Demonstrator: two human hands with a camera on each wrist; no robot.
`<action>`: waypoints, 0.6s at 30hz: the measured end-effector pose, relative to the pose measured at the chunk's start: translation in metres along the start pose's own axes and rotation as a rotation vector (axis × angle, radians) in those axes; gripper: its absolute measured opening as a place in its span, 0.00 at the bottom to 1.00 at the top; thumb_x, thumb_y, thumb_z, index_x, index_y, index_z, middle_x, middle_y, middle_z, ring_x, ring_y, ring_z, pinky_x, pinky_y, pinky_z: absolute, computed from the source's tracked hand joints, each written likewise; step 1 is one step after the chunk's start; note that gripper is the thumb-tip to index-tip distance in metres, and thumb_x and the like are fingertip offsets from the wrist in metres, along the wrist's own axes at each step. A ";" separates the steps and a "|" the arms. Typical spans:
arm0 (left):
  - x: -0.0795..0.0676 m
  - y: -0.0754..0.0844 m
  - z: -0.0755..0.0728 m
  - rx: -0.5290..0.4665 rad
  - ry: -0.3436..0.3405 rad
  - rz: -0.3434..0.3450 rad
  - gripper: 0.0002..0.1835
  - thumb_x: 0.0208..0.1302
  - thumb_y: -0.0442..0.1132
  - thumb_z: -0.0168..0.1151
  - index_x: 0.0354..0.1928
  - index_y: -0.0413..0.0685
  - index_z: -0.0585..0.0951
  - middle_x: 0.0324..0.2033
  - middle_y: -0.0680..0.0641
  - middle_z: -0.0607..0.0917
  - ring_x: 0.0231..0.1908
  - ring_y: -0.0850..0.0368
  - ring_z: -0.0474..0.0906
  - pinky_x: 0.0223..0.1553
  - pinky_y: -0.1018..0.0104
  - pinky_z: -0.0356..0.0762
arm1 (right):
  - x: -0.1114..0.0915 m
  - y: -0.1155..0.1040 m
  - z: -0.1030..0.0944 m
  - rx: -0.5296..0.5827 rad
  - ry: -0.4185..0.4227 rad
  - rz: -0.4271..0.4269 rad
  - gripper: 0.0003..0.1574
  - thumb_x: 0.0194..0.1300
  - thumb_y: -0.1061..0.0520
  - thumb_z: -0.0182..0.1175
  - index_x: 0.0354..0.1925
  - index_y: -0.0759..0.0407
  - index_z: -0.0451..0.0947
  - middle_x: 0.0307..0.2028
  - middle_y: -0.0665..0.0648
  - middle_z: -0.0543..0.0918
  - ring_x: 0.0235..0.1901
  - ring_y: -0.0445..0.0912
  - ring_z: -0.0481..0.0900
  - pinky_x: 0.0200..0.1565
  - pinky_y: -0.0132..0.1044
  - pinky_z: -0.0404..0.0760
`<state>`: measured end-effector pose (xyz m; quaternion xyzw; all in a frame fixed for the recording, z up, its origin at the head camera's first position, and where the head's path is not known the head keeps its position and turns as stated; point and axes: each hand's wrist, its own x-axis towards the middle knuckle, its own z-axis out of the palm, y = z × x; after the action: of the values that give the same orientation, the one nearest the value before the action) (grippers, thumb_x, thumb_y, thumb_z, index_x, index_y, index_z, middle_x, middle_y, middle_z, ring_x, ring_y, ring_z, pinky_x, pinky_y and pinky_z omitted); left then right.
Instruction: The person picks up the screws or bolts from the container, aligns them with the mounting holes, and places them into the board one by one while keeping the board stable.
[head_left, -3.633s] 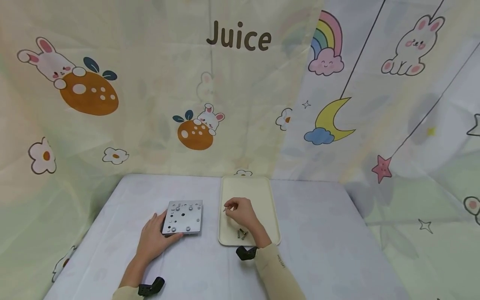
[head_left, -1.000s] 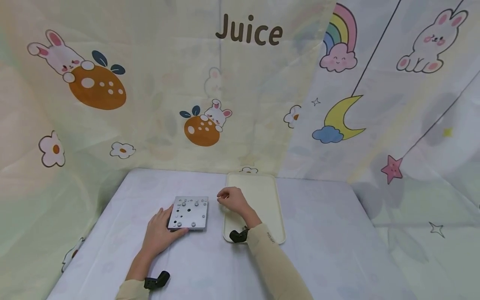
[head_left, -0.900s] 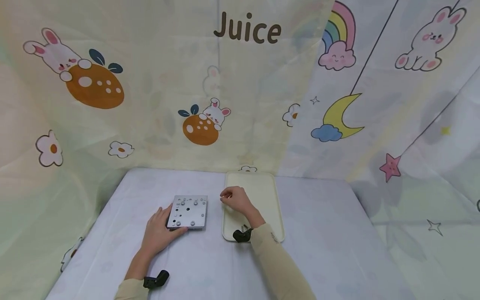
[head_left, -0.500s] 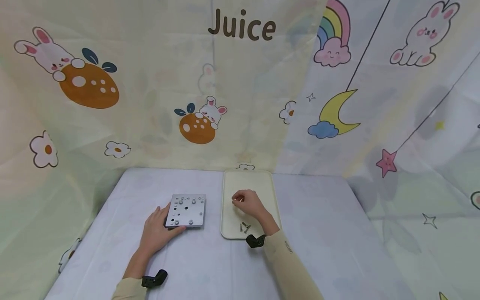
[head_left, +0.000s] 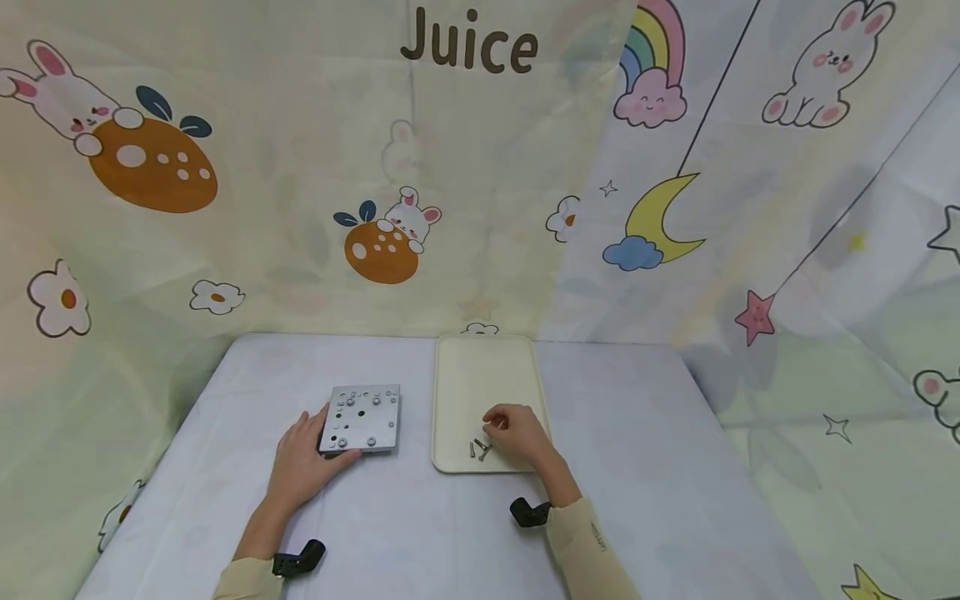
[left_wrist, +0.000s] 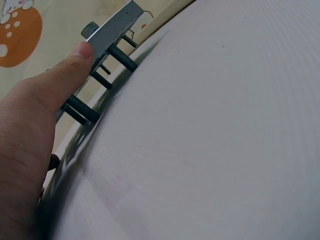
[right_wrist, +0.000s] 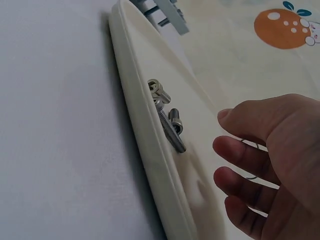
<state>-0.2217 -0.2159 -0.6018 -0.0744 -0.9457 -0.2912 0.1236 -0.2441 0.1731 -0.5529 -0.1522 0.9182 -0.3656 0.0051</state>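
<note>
My left hand (head_left: pixel 306 461) holds a square silver metal plate (head_left: pixel 367 427) at its left and front edges, left of the tray. Round bolt heads and small holes dot its top. In the left wrist view, threaded bolts (left_wrist: pixel 123 58) stick out beneath the plate, and the thumb presses its side. Over the front right of the cream tray (head_left: pixel 480 371) is my right hand (head_left: pixel 521 432), fingers loosely bent. Right beside its fingertips lie three socket-head screws (right_wrist: pixel 172 125). In the right wrist view, thumb and index finger are apart with nothing between them.
A white cloth covers the table (head_left: pixel 622 417). The tray's raised rim (right_wrist: pixel 145 130) runs close to the screws. Behind the table hangs a printed curtain (head_left: pixel 285 167). Each wrist carries a black camera, such as the one at the left wrist (head_left: pixel 300 560).
My right hand, earlier pinching something small above the tray, moved left toward the plate, then back right and nearer to the screws. My left hand stays on the plate. The head view shifted slightly.
</note>
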 end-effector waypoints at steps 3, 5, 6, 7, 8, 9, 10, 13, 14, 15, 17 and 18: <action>-0.001 -0.002 0.001 0.005 -0.006 0.001 0.60 0.47 0.73 0.66 0.75 0.46 0.56 0.66 0.33 0.68 0.68 0.29 0.52 0.66 0.34 0.48 | -0.011 0.001 -0.001 0.006 0.014 -0.011 0.04 0.62 0.61 0.66 0.38 0.57 0.85 0.28 0.45 0.81 0.29 0.38 0.76 0.32 0.32 0.78; -0.001 -0.003 0.002 0.005 -0.006 0.003 0.60 0.47 0.73 0.66 0.75 0.46 0.56 0.66 0.33 0.67 0.68 0.29 0.53 0.65 0.34 0.48 | -0.019 0.001 -0.001 0.009 0.021 -0.013 0.04 0.62 0.61 0.66 0.37 0.57 0.85 0.28 0.44 0.81 0.28 0.38 0.76 0.31 0.32 0.78; -0.001 -0.003 0.002 0.005 -0.004 0.003 0.60 0.47 0.73 0.66 0.75 0.46 0.56 0.66 0.33 0.68 0.68 0.29 0.53 0.65 0.34 0.49 | -0.022 0.000 -0.001 0.013 0.024 -0.017 0.04 0.62 0.61 0.66 0.37 0.58 0.85 0.28 0.44 0.81 0.28 0.38 0.76 0.31 0.32 0.78; -0.001 -0.003 0.003 0.004 -0.003 0.003 0.60 0.47 0.73 0.66 0.75 0.46 0.56 0.66 0.33 0.67 0.68 0.29 0.52 0.65 0.34 0.48 | -0.025 0.000 -0.001 0.015 0.027 -0.021 0.04 0.62 0.61 0.66 0.37 0.58 0.85 0.28 0.44 0.81 0.28 0.38 0.76 0.31 0.31 0.78; -0.001 -0.003 0.003 0.003 -0.001 0.003 0.60 0.47 0.73 0.66 0.75 0.46 0.56 0.66 0.33 0.67 0.68 0.29 0.52 0.65 0.34 0.48 | -0.028 0.000 -0.001 0.016 0.028 -0.016 0.04 0.62 0.61 0.66 0.37 0.58 0.85 0.28 0.43 0.81 0.28 0.38 0.76 0.31 0.31 0.77; -0.001 -0.003 0.003 0.002 0.000 0.001 0.60 0.47 0.73 0.66 0.75 0.46 0.56 0.66 0.33 0.68 0.68 0.29 0.52 0.65 0.34 0.48 | -0.030 -0.001 -0.001 0.020 0.028 -0.019 0.04 0.62 0.61 0.66 0.37 0.58 0.85 0.28 0.43 0.81 0.28 0.38 0.76 0.30 0.31 0.77; -0.001 -0.003 0.002 0.002 0.001 0.001 0.60 0.47 0.73 0.66 0.75 0.46 0.56 0.66 0.33 0.68 0.68 0.29 0.53 0.65 0.34 0.49 | -0.032 -0.002 0.000 0.022 0.030 -0.021 0.04 0.62 0.61 0.66 0.37 0.58 0.85 0.28 0.43 0.81 0.28 0.38 0.76 0.30 0.31 0.77; -0.001 -0.002 0.002 0.003 0.004 0.000 0.60 0.46 0.73 0.66 0.75 0.46 0.56 0.66 0.33 0.68 0.68 0.29 0.52 0.65 0.34 0.49 | -0.039 -0.003 0.004 0.034 0.044 -0.032 0.04 0.61 0.62 0.66 0.37 0.57 0.85 0.27 0.43 0.80 0.27 0.38 0.75 0.29 0.31 0.77; -0.001 -0.001 0.001 0.004 0.005 0.002 0.60 0.47 0.73 0.66 0.75 0.46 0.56 0.66 0.33 0.68 0.68 0.29 0.53 0.65 0.34 0.49 | -0.041 -0.003 0.005 0.042 0.050 -0.038 0.04 0.61 0.62 0.66 0.37 0.56 0.85 0.26 0.43 0.79 0.26 0.38 0.74 0.28 0.31 0.76; -0.001 -0.001 0.001 0.003 0.005 0.003 0.60 0.47 0.73 0.66 0.75 0.46 0.56 0.66 0.33 0.68 0.68 0.29 0.53 0.65 0.34 0.49 | -0.043 -0.003 0.007 0.045 0.064 -0.047 0.04 0.60 0.62 0.66 0.36 0.55 0.85 0.26 0.43 0.79 0.26 0.37 0.74 0.27 0.31 0.76; -0.001 -0.001 0.001 0.003 0.008 0.006 0.60 0.46 0.73 0.66 0.75 0.46 0.57 0.66 0.33 0.68 0.68 0.29 0.53 0.65 0.34 0.49 | -0.046 -0.003 0.013 0.039 0.088 -0.060 0.05 0.59 0.62 0.67 0.35 0.54 0.85 0.25 0.42 0.78 0.25 0.37 0.73 0.26 0.30 0.75; -0.001 -0.001 0.001 0.003 0.008 0.007 0.60 0.46 0.73 0.66 0.75 0.45 0.57 0.66 0.34 0.68 0.68 0.29 0.53 0.65 0.34 0.49 | -0.047 -0.003 0.015 0.031 0.100 -0.067 0.05 0.58 0.62 0.67 0.34 0.53 0.85 0.25 0.41 0.78 0.25 0.36 0.72 0.26 0.30 0.75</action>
<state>-0.2212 -0.2161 -0.6028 -0.0761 -0.9454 -0.2897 0.1286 -0.1963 0.1743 -0.5668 -0.1643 0.9059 -0.3870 -0.0505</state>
